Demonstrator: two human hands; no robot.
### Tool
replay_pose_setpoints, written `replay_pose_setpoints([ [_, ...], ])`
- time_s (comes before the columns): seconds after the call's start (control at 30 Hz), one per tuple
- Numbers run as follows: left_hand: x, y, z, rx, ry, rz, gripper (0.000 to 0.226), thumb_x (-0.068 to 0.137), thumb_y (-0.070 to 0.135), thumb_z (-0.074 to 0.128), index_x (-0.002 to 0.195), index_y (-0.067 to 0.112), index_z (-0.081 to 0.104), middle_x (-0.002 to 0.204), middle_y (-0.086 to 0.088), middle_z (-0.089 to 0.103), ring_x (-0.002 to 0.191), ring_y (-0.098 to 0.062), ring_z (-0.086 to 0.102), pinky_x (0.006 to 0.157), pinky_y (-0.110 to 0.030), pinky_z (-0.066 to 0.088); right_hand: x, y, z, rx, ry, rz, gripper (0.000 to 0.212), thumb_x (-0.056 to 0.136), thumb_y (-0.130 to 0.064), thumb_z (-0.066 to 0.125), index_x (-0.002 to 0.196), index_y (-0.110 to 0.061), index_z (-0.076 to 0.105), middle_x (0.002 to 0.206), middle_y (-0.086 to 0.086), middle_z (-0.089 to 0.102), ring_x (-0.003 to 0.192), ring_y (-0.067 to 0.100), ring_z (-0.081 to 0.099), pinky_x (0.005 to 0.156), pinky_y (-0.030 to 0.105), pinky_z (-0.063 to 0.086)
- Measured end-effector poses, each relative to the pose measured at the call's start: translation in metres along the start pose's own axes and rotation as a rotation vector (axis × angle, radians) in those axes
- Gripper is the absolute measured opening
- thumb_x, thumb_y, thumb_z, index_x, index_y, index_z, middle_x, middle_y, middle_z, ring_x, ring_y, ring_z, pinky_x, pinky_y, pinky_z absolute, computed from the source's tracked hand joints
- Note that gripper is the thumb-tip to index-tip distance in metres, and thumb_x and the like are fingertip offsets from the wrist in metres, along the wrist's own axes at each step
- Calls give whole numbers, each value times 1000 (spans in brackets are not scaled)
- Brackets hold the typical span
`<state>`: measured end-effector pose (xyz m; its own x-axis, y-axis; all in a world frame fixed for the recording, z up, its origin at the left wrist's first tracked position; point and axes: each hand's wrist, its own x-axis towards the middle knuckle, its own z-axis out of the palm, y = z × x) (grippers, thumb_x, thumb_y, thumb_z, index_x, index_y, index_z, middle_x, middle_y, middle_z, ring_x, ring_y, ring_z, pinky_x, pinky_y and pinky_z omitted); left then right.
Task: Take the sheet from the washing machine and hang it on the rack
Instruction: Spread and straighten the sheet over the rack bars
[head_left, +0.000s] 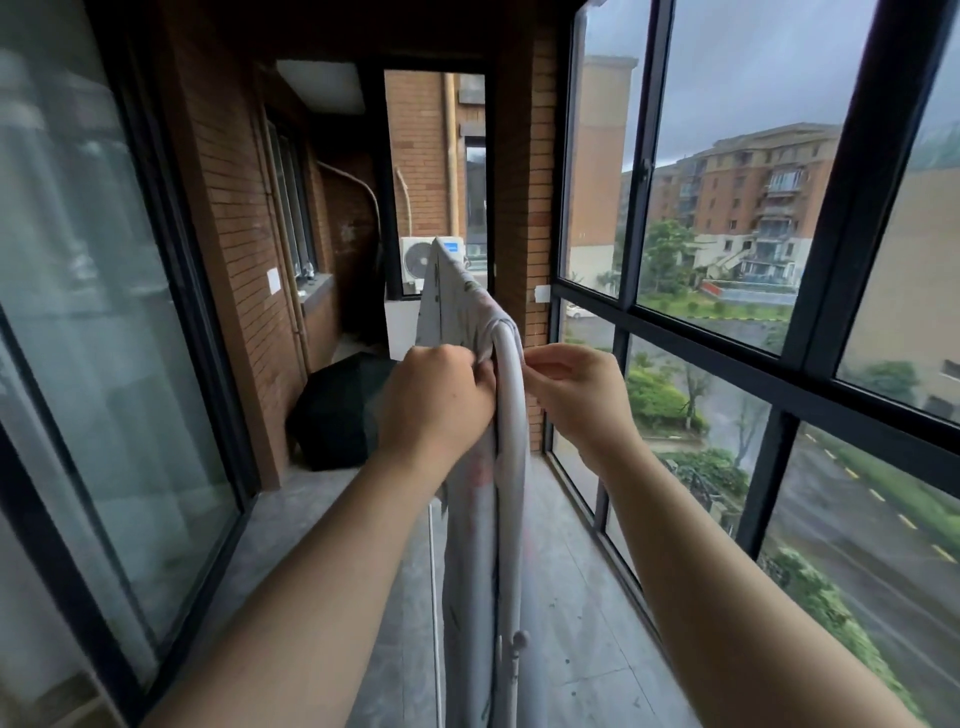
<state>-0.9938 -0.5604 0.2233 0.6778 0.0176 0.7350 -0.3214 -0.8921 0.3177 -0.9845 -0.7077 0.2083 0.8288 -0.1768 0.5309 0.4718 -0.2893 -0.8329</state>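
Pale printed sheet (457, 301) lies draped along the top rail of the white tubular rack (511, 395), so removal from the washing machine is judged complete, with only spreading and evening left. Left hand (436, 400), fingers curled, grips bunched cloth at the rail's near end. Right hand (576, 395) pinches thumb to fingertips beside the tube; whether it holds cloth cannot be told.
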Motion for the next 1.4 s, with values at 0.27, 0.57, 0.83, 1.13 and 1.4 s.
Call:
replay_pose_setpoints([
  [0.27,4,9,-7,193,-110,-13,32,92,32,49,83,10,71,77,-13,67,70,-35,64,54,-27,41,14,6,-14,-271,33,-63,12,82,-29,77,77,-21,70,71,-10,68,68,8,64,65,27,53],
  [0.57,-10,27,-10,182,63,16,56,94,7,39,149,18,40,126,-10,64,100,-34,65,78,-39,53,0,2,-20,-510,277,-567,19,90,-18,50,104,-11,59,99,9,60,80,33,58,59,34,43],
  [0.83,5,22,-6,134,-26,-42,24,94,27,49,90,19,72,78,-7,67,69,-31,63,52,-30,44,10,12,-4,-582,76,-391,37,87,-47,60,114,-24,50,97,-4,60,80,20,58,63,34,49],
  [1.13,2,17,-20,257,133,133,26,95,27,50,89,17,74,70,-2,66,60,-25,62,51,-26,42,19,2,-3,-663,90,-551,33,80,-17,64,109,-18,47,96,4,59,79,31,58,57,34,36],
  [1.4,6,9,-20,237,404,349,11,86,0,60,79,7,65,81,-7,61,62,-28,60,46,-33,50,36,-6,-33,-460,-75,-529,24,79,-31,78,75,-19,58,69,-4,58,68,17,53,58,28,36],
])
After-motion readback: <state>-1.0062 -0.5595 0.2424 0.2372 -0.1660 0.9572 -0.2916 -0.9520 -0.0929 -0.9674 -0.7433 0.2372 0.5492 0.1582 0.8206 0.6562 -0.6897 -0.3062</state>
